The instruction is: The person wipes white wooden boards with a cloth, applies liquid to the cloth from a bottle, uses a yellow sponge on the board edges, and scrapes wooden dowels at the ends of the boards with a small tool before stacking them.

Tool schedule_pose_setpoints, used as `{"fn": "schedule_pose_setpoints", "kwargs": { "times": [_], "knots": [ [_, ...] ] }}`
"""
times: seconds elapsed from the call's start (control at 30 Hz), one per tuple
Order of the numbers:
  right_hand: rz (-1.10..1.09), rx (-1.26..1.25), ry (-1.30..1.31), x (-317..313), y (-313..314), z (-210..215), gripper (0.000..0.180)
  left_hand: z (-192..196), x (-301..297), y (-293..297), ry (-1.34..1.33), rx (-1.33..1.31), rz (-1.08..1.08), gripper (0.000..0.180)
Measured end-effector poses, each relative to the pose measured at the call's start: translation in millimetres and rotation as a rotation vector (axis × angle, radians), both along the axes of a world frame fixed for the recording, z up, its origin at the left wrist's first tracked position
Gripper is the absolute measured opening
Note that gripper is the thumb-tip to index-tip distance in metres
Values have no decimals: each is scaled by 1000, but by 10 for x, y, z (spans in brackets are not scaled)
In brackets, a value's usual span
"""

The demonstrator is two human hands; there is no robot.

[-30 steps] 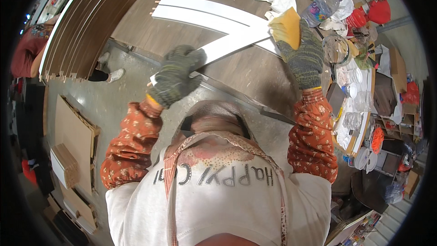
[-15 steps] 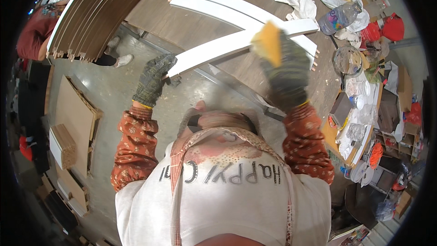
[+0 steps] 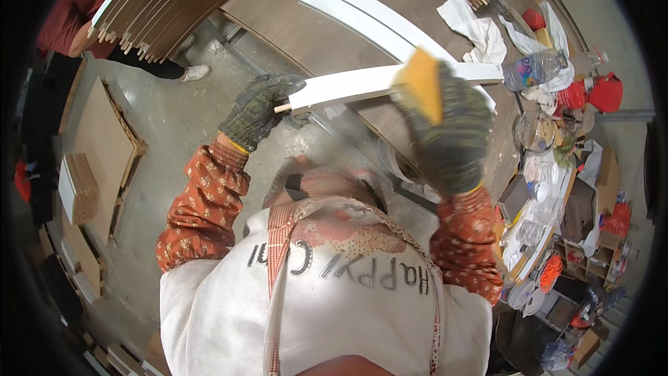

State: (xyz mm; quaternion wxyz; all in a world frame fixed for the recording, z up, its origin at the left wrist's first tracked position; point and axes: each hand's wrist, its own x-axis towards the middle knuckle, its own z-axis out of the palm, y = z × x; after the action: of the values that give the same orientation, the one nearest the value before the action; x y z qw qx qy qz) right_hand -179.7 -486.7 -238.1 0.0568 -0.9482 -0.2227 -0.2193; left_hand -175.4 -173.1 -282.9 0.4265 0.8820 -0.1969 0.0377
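One end of the white slat (image 3: 348,86) lies between left fingers (image 3: 284,84).

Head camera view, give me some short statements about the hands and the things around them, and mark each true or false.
1. The left hand grips one end of a white board. True.
2. The right hand holds a red cloth. False: it holds a yellow pad.
3. A wooden peg sticks out of the gripped end. True.
4. Both hands are bare. False: both wear dark gloves.
5. Another person shows at lower right. False: that person shows at upper left.
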Motion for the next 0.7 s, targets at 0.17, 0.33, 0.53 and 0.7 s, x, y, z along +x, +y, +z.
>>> {"fn": "schedule_pose_setpoints", "kwargs": {
  "times": [0.17, 0.33, 0.53, 0.7],
  "knots": [
    [314, 32, 15, -230, 799, 190, 74, -247, 71, 82, -230, -60, -173, 33],
    [53, -7, -65, -23, 274, 280, 62, -33, -13, -23, 52, -96, -55, 36],
    [331, 55, -85, -195, 830, 231, 62, -415, 68, 74, 63, -181, -147, 36],
    [-145, -69, 8, -83, 37, 172, 64, -87, 71, -41, -312, 26, -100, 33]
  ]
}}
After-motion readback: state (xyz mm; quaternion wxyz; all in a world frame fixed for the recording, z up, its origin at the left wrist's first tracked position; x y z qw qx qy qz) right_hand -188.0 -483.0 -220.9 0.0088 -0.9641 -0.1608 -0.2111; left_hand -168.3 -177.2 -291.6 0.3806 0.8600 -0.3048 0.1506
